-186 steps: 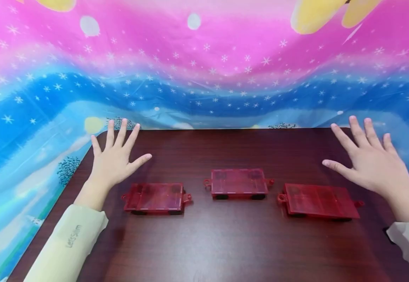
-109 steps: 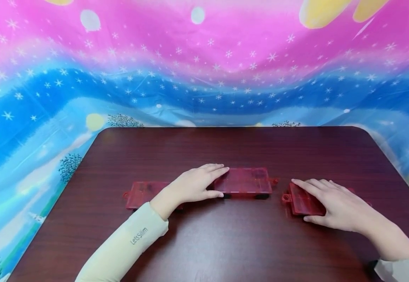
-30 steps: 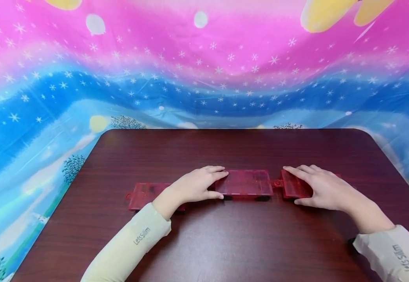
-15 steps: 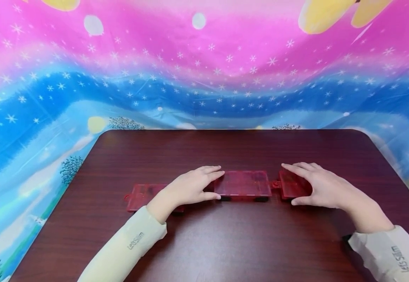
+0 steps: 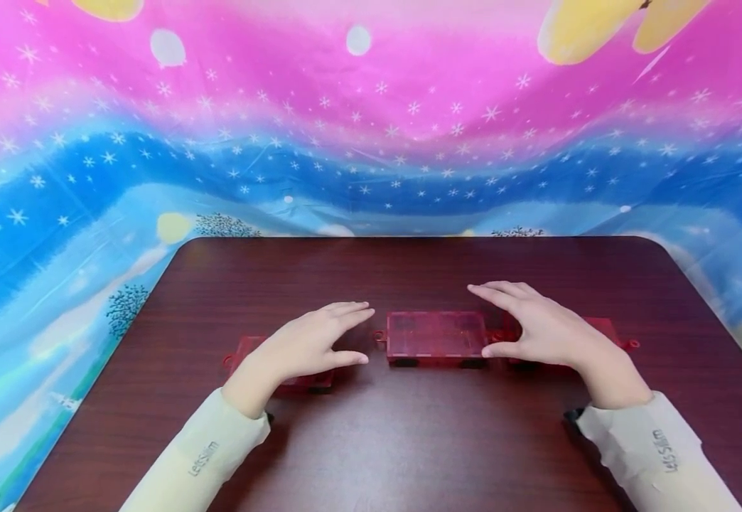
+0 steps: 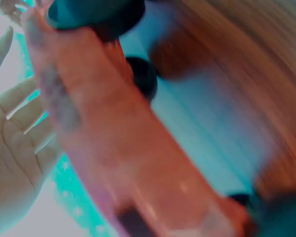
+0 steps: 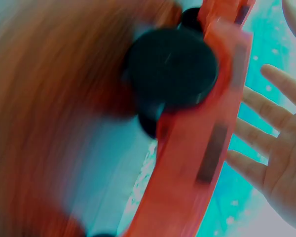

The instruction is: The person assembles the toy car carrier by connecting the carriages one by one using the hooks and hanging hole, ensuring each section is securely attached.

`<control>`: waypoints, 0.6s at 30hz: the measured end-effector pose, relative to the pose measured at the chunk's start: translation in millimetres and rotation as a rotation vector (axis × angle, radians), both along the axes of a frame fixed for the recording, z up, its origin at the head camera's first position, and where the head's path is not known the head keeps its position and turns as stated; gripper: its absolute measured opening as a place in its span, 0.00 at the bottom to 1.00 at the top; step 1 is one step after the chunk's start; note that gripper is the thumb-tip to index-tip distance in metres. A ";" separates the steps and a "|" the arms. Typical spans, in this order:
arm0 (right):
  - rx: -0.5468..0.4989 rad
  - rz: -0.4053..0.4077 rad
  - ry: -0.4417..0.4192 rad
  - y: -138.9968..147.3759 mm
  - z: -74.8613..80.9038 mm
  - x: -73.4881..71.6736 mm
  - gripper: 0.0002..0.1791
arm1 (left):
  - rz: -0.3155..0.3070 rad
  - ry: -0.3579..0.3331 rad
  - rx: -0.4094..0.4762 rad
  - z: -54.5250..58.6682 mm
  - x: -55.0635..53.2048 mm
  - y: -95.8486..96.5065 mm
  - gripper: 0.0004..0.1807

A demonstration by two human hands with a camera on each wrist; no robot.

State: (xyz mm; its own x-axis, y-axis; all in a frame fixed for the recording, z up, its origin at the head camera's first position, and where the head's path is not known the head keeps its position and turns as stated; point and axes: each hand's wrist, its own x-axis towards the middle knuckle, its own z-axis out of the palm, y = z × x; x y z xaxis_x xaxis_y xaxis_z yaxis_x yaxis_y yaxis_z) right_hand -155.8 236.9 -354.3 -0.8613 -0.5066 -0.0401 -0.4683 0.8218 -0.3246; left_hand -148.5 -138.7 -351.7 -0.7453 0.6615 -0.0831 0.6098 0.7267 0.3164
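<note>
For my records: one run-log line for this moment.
left hand: near left car; right hand: near right car, contact unclear; middle car: apart from left car

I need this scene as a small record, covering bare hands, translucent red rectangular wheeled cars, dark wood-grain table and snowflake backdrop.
Left hand: fingers extended, partly covering left car
Right hand: fingers extended, partly covering right car
Middle car: black-wheeled, apart from left hand
Middle car joined to right: unclear behind right hand
Table: beneath all three cars
Backdrop: pink and blue, beyond the table
</note>
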 end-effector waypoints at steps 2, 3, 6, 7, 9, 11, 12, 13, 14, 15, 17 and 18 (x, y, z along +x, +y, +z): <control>-0.011 0.016 0.000 -8.5 -0.1 -1.6 0.53 | 0.014 0.004 0.008 2.4 2.5 -7.8 0.41; -0.013 0.023 0.001 -12.7 -0.1 -2.5 0.53 | 0.021 0.005 0.013 3.4 3.8 -11.8 0.41; -0.017 0.048 0.003 -23.8 -1.2 -4.1 0.53 | 0.051 0.007 0.015 4.2 7.9 -23.2 0.42; -0.018 0.057 0.003 -27.2 -1.6 -4.4 0.53 | 0.058 0.007 0.014 4.2 9.4 -26.7 0.43; -0.019 0.071 0.000 -33.7 -2.6 -4.9 0.53 | 0.073 0.005 0.005 3.4 12.4 -33.5 0.43; -0.021 0.085 -0.004 -39.8 -3.2 -5.3 0.53 | 0.084 0.003 -0.004 1.9 15.1 -39.6 0.44; -0.021 0.092 -0.005 -42.6 -3.7 -5.4 0.53 | 0.089 0.002 -0.010 1.0 16.3 -42.1 0.45; -0.022 0.097 -0.006 -45.3 -4.2 -5.5 0.53 | 0.095 0.000 -0.009 -0.2 17.4 -44.5 0.45; -0.020 0.103 -0.004 -48.0 -4.8 -5.7 0.53 | 0.102 -0.002 -0.010 -1.5 18.2 -46.6 0.46; -0.017 0.109 -0.002 -50.7 -5.4 -6.1 0.53 | 0.108 -0.007 -0.009 -2.6 19.0 -48.2 0.46; -0.013 0.120 -0.004 -55.7 -6.9 -6.6 0.53 | 0.119 -0.018 -0.014 -5.8 19.9 -50.9 0.48; -0.008 0.125 -0.005 -57.9 -7.8 -6.8 0.53 | 0.121 -0.025 -0.018 -7.5 20.1 -51.8 0.49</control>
